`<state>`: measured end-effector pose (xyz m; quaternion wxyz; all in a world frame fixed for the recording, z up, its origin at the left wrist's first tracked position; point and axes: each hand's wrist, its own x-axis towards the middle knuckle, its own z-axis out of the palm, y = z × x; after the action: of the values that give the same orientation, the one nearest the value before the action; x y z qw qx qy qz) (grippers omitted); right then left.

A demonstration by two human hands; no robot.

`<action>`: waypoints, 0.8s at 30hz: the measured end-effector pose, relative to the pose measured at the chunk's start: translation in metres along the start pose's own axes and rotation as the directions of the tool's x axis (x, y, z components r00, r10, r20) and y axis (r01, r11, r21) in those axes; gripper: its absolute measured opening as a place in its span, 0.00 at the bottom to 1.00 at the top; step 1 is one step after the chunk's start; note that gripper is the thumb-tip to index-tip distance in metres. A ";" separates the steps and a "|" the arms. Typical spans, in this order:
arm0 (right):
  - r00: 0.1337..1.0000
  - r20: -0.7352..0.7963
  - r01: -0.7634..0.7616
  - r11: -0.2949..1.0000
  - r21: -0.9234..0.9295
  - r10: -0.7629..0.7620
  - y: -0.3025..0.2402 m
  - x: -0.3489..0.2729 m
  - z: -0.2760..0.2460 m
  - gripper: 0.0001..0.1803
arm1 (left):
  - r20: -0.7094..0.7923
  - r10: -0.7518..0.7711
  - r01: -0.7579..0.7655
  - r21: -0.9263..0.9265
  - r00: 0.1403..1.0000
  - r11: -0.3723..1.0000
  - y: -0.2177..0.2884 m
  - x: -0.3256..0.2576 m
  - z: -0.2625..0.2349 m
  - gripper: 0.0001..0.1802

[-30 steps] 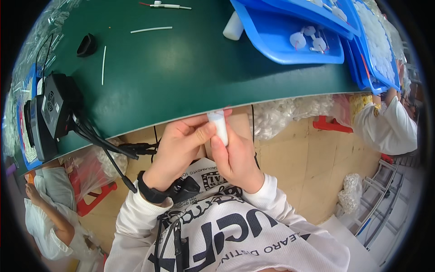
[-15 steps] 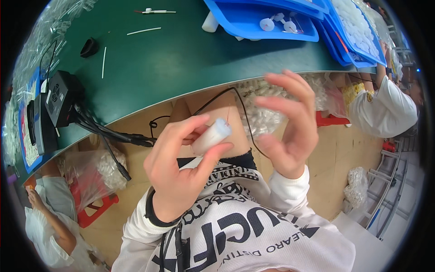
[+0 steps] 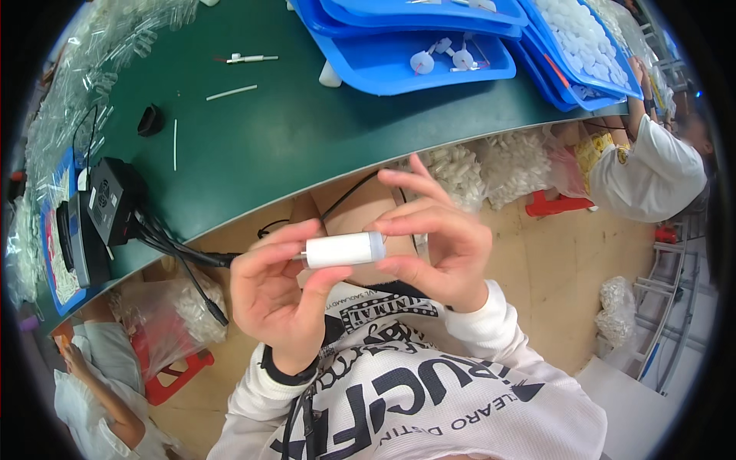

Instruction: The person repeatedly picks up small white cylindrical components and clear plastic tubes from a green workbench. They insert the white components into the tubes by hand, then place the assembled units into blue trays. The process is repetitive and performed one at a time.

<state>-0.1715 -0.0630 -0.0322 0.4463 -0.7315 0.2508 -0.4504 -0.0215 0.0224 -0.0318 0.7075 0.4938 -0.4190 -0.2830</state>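
Observation:
Above my lap I hold a small white cylinder (image 3: 337, 251) lying almost level, with a pale bluish cap (image 3: 378, 246) on its right end. A thin pin-like bit pokes out of its left end. My left hand (image 3: 280, 295) grips the left part between thumb and fingers. At the capped end, my right hand (image 3: 448, 249) pinches with thumb and index finger, its other fingers raised. A thin reddish wire shows faintly near the cap, and the right fingertips partly cover that end.
The green table (image 3: 253, 146) carries stacked blue trays (image 3: 429, 80) with white parts, a white thin tube (image 3: 231, 93) and a black fan box (image 3: 115, 195) with cables. Bags of white parts (image 3: 510, 169) sit beneath. Co-workers in white shirts (image 3: 648, 180) sit at right and lower left.
My right hand has come in from the right and closed on the capped end. The cylinder has turned from tilted to nearly level, and the view has shifted slightly.

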 end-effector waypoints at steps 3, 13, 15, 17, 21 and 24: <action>0.992 -0.114 -0.045 0.994 0.102 0.056 0.008 -0.011 0.008 0.13 | 0.034 -0.061 0.061 0.000 0.998 0.998 -0.010 0.005 0.003 0.20; 0.858 -0.341 -0.369 0.923 0.110 0.384 0.065 -0.046 -0.049 0.12 | 0.557 -0.239 -0.097 0.506 0.796 0.857 0.027 0.021 -0.004 0.34; 0.803 -0.381 -0.534 0.837 -0.117 0.459 0.112 -0.059 -0.094 0.12 | 0.740 -0.384 -0.113 0.522 0.552 0.845 0.064 0.042 -0.034 0.34; 0.711 -0.492 -0.683 0.660 -0.313 0.503 0.180 -0.083 -0.138 0.14 | 0.683 -0.593 0.027 0.645 0.426 0.763 0.111 0.069 -0.053 0.37; 0.692 -0.565 -0.697 0.214 -0.684 0.449 0.343 -0.142 -0.189 0.13 | 0.473 -0.435 -0.096 0.754 0.767 0.650 0.139 0.134 -0.086 0.27; 0.626 -0.586 -0.736 0.144 -0.661 0.515 0.364 -0.133 -0.188 0.15 | 0.262 -0.293 -0.138 0.913 0.920 0.384 0.106 0.217 -0.118 0.18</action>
<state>-0.3869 -0.2136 -0.3733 0.1263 -0.6175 0.7693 -0.1047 0.1861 -0.0626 0.1168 0.2039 0.7554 -0.6096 -0.1271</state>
